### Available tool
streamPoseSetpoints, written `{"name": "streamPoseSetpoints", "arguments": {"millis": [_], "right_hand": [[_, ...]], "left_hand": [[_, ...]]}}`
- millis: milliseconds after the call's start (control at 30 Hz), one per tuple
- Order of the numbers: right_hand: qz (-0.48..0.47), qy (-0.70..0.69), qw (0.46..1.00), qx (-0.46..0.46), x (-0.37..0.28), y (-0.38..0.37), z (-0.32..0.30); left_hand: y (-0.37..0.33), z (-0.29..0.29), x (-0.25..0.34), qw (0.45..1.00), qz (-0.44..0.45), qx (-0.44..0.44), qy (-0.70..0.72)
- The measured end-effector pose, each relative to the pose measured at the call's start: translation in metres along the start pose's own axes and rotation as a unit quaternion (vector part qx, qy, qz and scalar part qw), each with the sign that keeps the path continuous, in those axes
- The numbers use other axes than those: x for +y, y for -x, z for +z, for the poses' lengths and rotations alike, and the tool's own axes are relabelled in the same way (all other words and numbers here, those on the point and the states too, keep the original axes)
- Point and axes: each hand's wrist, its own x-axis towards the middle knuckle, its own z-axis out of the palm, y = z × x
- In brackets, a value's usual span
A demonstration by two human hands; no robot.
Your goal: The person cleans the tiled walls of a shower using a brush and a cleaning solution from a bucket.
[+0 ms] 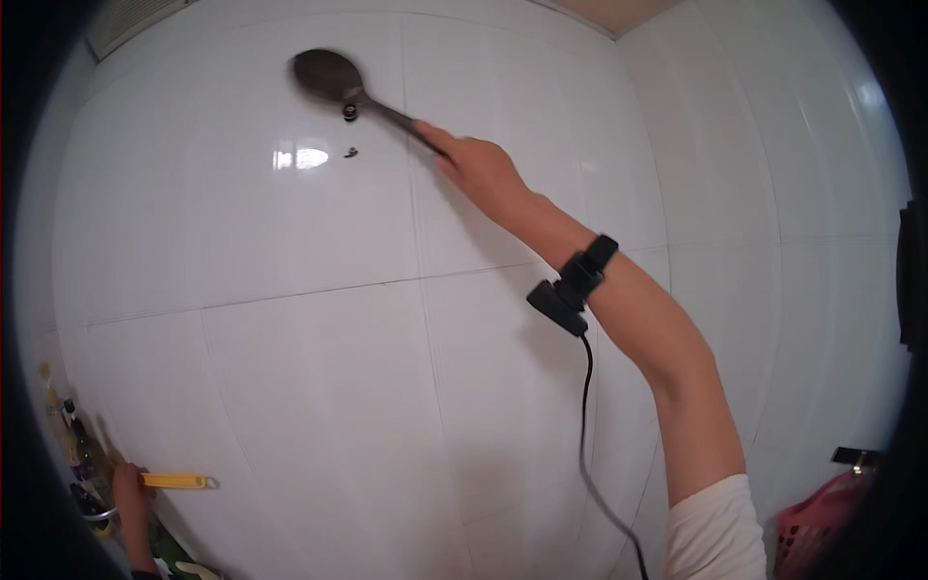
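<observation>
My right hand (478, 169) is raised against the white tiled wall and closed round the handle of a large dark cooking spoon (327, 75). The spoon's oval bowl points up and left, slightly blurred. Just under its neck, a small round dark fitting (350, 113) sits on the wall; whether the spoon touches it I cannot tell. A smaller dark hook-like piece (351, 153) is below that. Low at the left, my left hand (129, 483) is closed round a yellow handle (174, 480) with a ring at its end. The rest of that tool is hidden.
Dark bottles (87, 449) crowd the lower left corner beside my left hand. A pink perforated basket (815, 522) hangs at the lower right by a black clip (855, 456). From a black strapped device (575, 285) on my right forearm, a cable (586, 416) trails downward.
</observation>
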Motion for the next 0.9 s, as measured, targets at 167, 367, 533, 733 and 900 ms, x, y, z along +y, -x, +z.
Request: {"name": "streamPoseSetpoints", "arguments": {"millis": [167, 367, 533, 733, 900], "right_hand": [[0.074, 0.047, 0.996, -0.002, 0.056, -0.026, -0.027], [0.371, 0.108, 0.915, 0.115, 0.208, -0.019, -0.070], [0.255, 0.135, 0.937, 0.195, 0.183, -0.087, -0.042], [0.068, 0.006, 0.995, 0.070, -0.022, -0.185, 0.035], [-0.002, -0.002, 1.000, 0.021, -0.064, -0.204, 0.026]], "left_hand": [[-0.001, 0.006, -0.011, 1.000, -0.011, 0.011, 0.007], [-0.007, 0.001, -0.005, 1.000, 0.021, 0.009, 0.017], [-0.008, -0.002, 0.007, 1.000, -0.025, -0.006, -0.007], [-0.005, 0.001, 0.005, 1.000, -0.005, 0.024, -0.002], [-0.004, 0.010, -0.015, 1.000, -0.009, 0.003, -0.003]]}}
